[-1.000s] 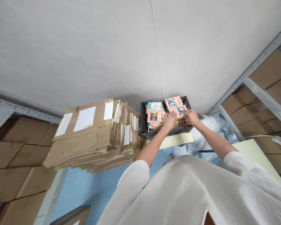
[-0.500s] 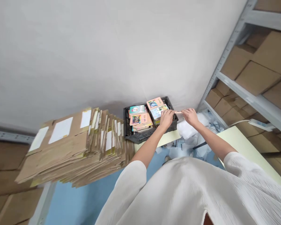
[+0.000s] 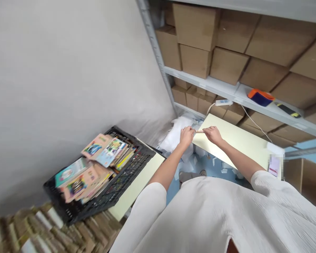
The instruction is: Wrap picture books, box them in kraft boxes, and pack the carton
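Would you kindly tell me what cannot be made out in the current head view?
In the head view:
Thin, pale flat item between left hand and right hand: faces unseen, edge-on; ends covered by fingers.
Lower paper books in the black plastic crate: covers hidden by those on top.
Brown cardboard stack: blurred, cut off by bottom edge.

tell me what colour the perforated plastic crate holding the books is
Black. The perforated plastic crate shows best in the head view, lower left.

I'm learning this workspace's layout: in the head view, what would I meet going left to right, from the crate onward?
Black crate → left hand → thin flat item gripped by both hands → right hand → orange-and-dark-blue object → black-and-yellow object.
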Tool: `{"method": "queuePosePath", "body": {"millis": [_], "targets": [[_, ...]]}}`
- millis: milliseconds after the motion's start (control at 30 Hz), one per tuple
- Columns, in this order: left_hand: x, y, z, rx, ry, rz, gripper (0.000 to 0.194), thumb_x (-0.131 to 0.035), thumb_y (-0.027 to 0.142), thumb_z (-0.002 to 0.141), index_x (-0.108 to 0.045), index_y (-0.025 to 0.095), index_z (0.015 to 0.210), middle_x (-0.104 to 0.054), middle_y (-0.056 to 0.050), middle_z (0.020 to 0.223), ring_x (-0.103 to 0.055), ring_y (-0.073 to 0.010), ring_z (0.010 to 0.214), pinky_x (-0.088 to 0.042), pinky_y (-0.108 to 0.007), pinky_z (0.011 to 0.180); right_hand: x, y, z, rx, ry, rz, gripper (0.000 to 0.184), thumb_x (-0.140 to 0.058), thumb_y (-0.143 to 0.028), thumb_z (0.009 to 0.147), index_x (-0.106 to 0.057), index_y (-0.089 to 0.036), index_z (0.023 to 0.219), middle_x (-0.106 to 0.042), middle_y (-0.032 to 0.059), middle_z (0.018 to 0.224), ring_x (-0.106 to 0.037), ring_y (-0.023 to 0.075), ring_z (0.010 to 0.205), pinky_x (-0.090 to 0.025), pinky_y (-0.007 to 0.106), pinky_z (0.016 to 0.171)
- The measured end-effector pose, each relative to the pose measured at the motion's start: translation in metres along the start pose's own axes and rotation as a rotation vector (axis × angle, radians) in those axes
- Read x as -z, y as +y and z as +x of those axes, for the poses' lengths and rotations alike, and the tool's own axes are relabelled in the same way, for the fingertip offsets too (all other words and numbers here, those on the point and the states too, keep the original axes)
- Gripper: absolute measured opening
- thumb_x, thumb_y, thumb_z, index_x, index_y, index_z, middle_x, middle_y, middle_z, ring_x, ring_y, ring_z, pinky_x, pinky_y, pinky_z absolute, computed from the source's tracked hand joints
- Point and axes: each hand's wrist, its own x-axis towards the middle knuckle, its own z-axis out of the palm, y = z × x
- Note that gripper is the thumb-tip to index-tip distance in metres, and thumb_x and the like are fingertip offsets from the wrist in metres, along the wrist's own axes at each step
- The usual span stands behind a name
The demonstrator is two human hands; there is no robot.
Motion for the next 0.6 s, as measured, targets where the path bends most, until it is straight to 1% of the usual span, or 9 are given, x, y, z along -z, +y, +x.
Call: {"method": "queuePosePath", "body": {"millis": [133,267,333,433,600], "targets": [[-0.028,0.039,0.042,-0.155,-0.069,-0.013,0.042,-0.044,0.029,0.115,-0.082,0.028,0.133,-0.073,-0.012,0.135,-0.064,-0.0310,0.124,-0.048,-0.046,0.104,0.006,0.041,-0.039,-0.171,-0.030,-0.008,0.044,-0.039,-0.030,0.117,-0.077,-0.021,0.138,-0.084,0.0137,0.124,-0.068,0.0309,0.111,-0.041,0.040,0.096],[-0.051,0.066,0.077,-0.272,-0.145,-0.026,0.040,-0.047,0.025,0.115,-0.083,0.025,0.132,-0.074,-0.012,0.134,-0.068,-0.0293,0.122,-0.050,-0.043,0.105,0.009,0.067,-0.063,-0.306,-0.090,0.004,0.045,-0.039,-0.027,0.117,-0.076,-0.018,0.140,-0.084,0.0148,0.125,-0.070,0.0316,0.112,-0.044,0.040,0.094],[-0.062,0.074,0.094,-0.325,-0.202,-0.040,0.039,-0.049,0.024,0.114,-0.084,0.026,0.130,-0.074,-0.011,0.131,-0.070,-0.0275,0.119,-0.051,-0.040,0.104,0.008,0.075,-0.071,-0.362,-0.129,0.014,0.044,-0.039,-0.026,0.116,-0.077,-0.019,0.137,-0.084,0.0141,0.122,-0.071,0.0315,0.110,-0.045,0.039,0.093],[-0.079,0.080,0.117,-0.376,-0.299,-0.049,0.038,-0.049,0.023,0.113,-0.084,0.027,0.128,-0.074,-0.009,0.129,-0.071,-0.0252,0.116,-0.054,-0.036,0.101,0.001,0.085,-0.075,-0.447,-0.181,0.033,0.043,-0.039,-0.025,0.115,-0.079,-0.020,0.132,-0.085,0.0129,0.117,-0.073,0.0308,0.108,-0.048,0.038,0.092],[-0.104,0.082,0.151,-0.408,-0.414,-0.036,0.038,-0.047,0.024,0.114,-0.083,0.027,0.125,-0.073,-0.008,0.132,-0.072,-0.0253,0.116,-0.055,-0.035,0.101,-0.017,0.098,-0.069,-0.580,-0.232,0.068,0.040,-0.042,-0.024,0.114,-0.079,-0.024,0.130,-0.085,0.0108,0.118,-0.074,0.0295,0.107,-0.049,0.036,0.086]]}}
